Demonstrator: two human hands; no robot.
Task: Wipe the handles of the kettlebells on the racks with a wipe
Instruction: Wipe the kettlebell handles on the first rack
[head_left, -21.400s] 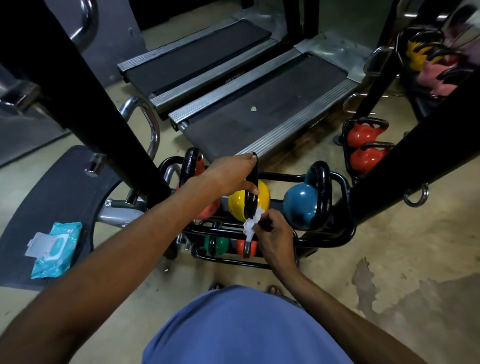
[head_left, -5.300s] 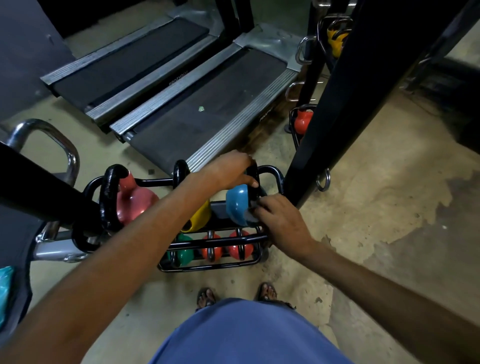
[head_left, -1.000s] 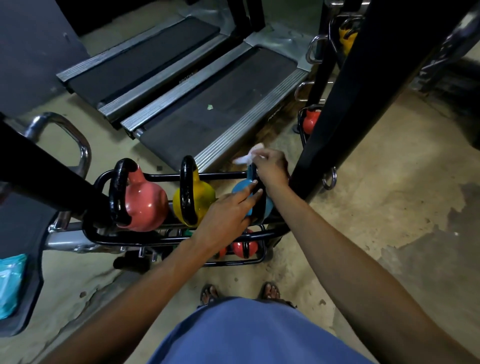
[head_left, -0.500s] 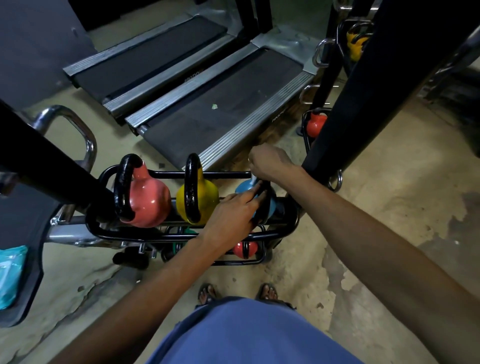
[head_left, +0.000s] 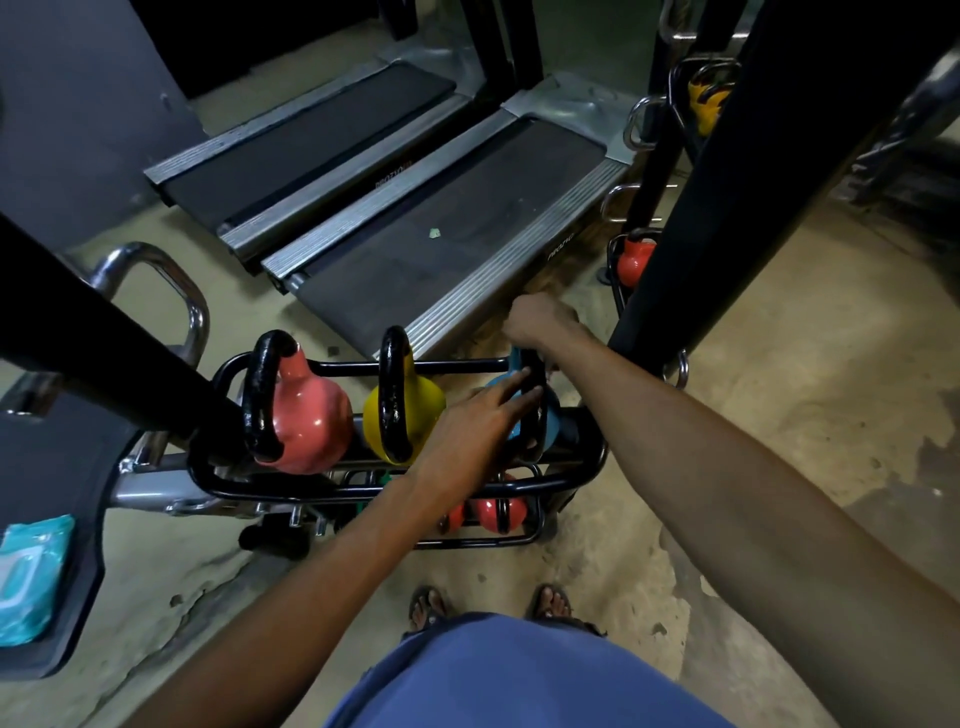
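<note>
Concrete gym floor (head_left: 779, 364), right end of the black tubular rack (head_left: 571, 480): right hand (head_left: 537, 322) is gripping the upright handle of the round blue kettlebell (head_left: 550, 423), flat-fingered left hand (head_left: 483, 415) bracing just below.

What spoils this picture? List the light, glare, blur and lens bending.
Head view: the light is dim overall and the background nearly black; glare streaks the chrome bar and the treadmill rail; wide-angle distortion slants the black post; the right hand on the kettlebell handle looks slightly soft, the left hand sharper.
</note>
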